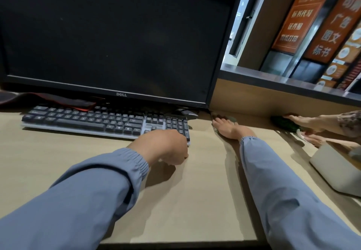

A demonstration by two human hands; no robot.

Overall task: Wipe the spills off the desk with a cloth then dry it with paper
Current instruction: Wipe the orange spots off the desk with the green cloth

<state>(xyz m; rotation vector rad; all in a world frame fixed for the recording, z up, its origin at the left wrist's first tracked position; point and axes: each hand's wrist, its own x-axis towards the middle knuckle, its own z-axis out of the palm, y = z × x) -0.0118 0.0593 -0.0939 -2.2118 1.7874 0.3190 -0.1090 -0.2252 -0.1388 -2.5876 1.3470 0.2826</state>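
Blue-grey sleeves (82, 197) fill the bottom of the frame, one from the lower left and one (289, 195) from the lower right, both reaching over the pale wooden desk (195, 200). Above them, a big black flat monitor (117, 34) with a dark screen takes up the upper left and centre. Below it lies a long keyboard with dark grey keys on a silver base (101, 121), running from the left to the middle of the frame. At the right edge stands a white rectangular box (336, 169), partly cut off. The left hand (162, 146) rests on the desk at the centre of the frame, over the keyboard's lower right corner, its fingers curled under into a fist and the thumb tip touching the desktop. The right hand (228, 128) lies flat right of centre, just beyond the monitor's lower right corner, fingers straight and close together, pressing down on a grey-green cloth (232, 119). That cloth is mostly hidden under the palm and sits at the back of the desk, against the wooden partition (273, 99). Farther right, another person's hand (304, 122) in a patterned sleeve rests on a dark green rag (283, 123); how its fingers lie I cannot tell.
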